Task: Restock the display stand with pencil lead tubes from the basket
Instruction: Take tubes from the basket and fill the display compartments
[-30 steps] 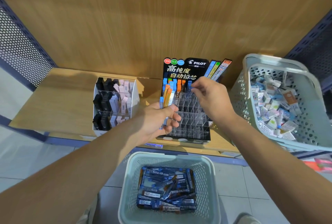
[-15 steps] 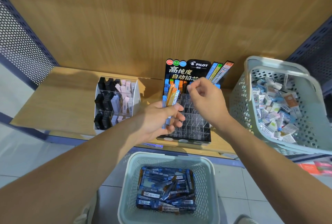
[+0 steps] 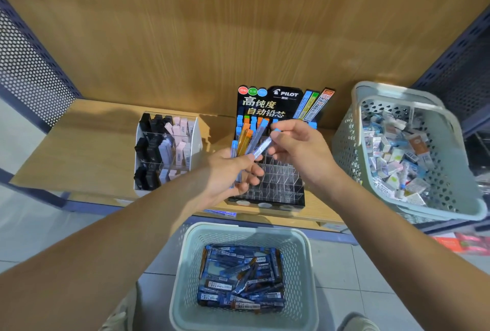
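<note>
Tubes [image 3: 245, 143] fan out of the left hand [image 3: 225, 171], which grips a small bundle of them by their lower ends, blue and orange caps pointing up and away. The right hand [image 3: 299, 153] pinches one blue-capped tube [image 3: 263, 146] between thumb and fingertips. Its long axis slants, cap high toward the far right and foot low toward the left hand; whether the foot touches the bundle I cannot tell.

Both hands hover over the display stand [image 3: 270, 190]. The right hand is the nearer to the vacant cells [image 3: 283, 171], which lie just below it and slightly to the near side. By my reading, the slanted tube must be swung close to upright before it will drop into a cell.

The stand is black, with a clear, hard plastic grid of square cells; only the far rows [image 3: 246, 121] show caps. The tubes are slim, rigid, see-through sticks, probably slippery. More lie jumbled in the pale green perforated basket [image 3: 191, 245] on the floor [image 3: 344, 264], nearest the person.
</note>
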